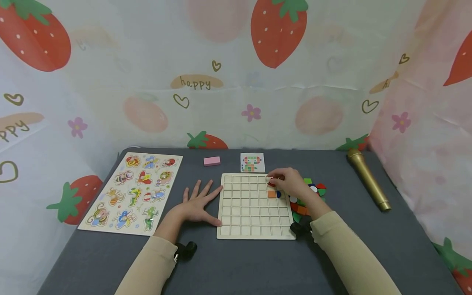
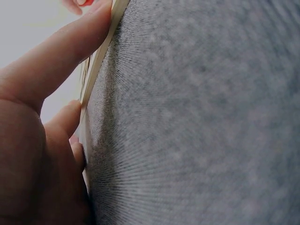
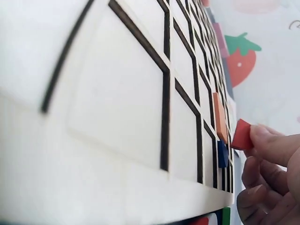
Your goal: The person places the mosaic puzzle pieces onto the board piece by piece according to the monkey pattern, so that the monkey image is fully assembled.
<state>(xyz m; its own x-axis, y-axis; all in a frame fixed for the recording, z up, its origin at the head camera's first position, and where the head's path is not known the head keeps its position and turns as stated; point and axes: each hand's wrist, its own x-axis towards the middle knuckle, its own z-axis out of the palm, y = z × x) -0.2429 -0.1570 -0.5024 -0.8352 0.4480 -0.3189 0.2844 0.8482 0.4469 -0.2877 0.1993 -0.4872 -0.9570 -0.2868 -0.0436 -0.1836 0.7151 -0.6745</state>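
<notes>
A wooden grid board (image 1: 243, 209) lies on the grey table. My left hand (image 1: 197, 208) is spread flat-fingered along its left side, with thumb and fingertips touching the edge; the left wrist view shows the thumb (image 2: 70, 54) against that edge. Over the board's upper right, my right hand (image 1: 293, 183) pinches a small red block (image 3: 242, 134) between thumb and finger. Just below it, an orange square tile (image 1: 271, 194) and a dark blue rounded piece (image 1: 278, 194) sit in adjoining cells.
Several loose coloured pieces (image 1: 301, 210) lie right of the board, partly behind my right forearm. A pattern card (image 1: 252, 168) and a pink block (image 1: 212, 161) are behind it. An insect-picture board (image 1: 119, 205) lies left; a gold microphone-shaped object (image 1: 368, 180) lies far right.
</notes>
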